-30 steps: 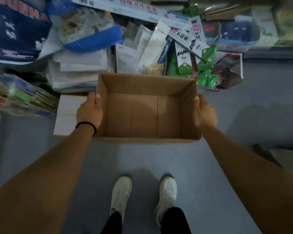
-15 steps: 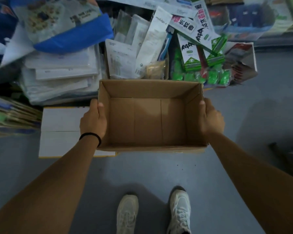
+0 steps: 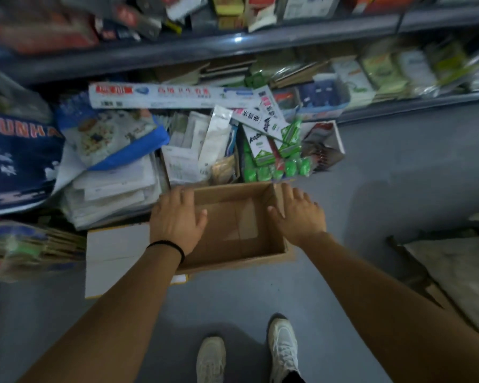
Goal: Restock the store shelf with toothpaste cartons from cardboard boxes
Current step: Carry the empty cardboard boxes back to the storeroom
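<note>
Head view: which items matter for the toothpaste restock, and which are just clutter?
Job:
- empty cardboard box, under both hands
- left hand
- right hand
- green-and-white toothpaste cartons
- store shelf

Lying about:
- blue-edged bag
- navy bag
- stacked white packets
- flattened cardboard

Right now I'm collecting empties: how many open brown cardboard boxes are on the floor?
1. The box sits empty on the floor between the left hand and right hand, in front of the goods pile. Others may be hidden under the pile.
</note>
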`<control>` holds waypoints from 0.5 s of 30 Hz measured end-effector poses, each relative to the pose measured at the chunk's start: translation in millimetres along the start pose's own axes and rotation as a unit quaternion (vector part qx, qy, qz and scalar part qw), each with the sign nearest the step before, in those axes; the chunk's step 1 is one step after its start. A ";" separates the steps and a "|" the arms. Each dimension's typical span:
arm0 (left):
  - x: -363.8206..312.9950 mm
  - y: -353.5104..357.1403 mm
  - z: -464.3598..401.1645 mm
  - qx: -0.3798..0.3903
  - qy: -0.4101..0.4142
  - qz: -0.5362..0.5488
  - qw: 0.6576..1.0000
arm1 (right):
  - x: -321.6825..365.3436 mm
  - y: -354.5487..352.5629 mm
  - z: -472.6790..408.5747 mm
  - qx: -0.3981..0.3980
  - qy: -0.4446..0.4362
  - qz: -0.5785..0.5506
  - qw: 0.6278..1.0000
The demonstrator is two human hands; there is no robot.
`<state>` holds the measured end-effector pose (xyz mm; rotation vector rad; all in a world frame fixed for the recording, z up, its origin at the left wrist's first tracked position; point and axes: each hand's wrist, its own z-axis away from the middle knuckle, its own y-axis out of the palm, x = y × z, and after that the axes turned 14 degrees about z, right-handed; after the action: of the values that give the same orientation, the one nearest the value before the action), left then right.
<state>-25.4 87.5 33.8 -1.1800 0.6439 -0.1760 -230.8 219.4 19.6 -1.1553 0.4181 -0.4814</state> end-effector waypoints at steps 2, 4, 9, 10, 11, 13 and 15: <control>-35.6 -32.3 13.0 0.019 0.054 -0.034 0.998 | -6.1 -38.2 24.4 -0.038 -0.013 0.025 0.999; -72.4 -68.0 28.3 0.033 0.095 -0.058 0.993 | -17.8 -77.1 51.7 -0.061 -0.014 0.041 0.997; -168.2 -158.4 66.9 0.048 0.200 -0.096 0.974 | -64.3 -174.6 131.5 -0.090 0.045 0.048 0.994; -189.0 -174.6 76.4 0.051 0.214 -0.094 0.971 | -76.7 -194.0 149.9 -0.099 0.064 0.047 0.992; -209.4 -188.6 86.9 0.054 0.225 -0.091 0.969 | -89.3 -212.8 169.2 -0.108 0.085 0.044 0.990; -250.7 -210.4 113.0 0.062 0.256 -0.088 0.961 | -116.1 -244.8 214.0 -0.117 0.138 0.030 0.983; -292.5 -223.4 143.8 0.073 0.301 -0.093 0.946 | -143.5 -267.5 265.0 -0.122 0.191 0.014 0.974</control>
<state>-138.3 247.8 376.9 -1.0398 1.0334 -0.7530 -242.9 415.1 371.7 -1.2918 0.8448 -0.6436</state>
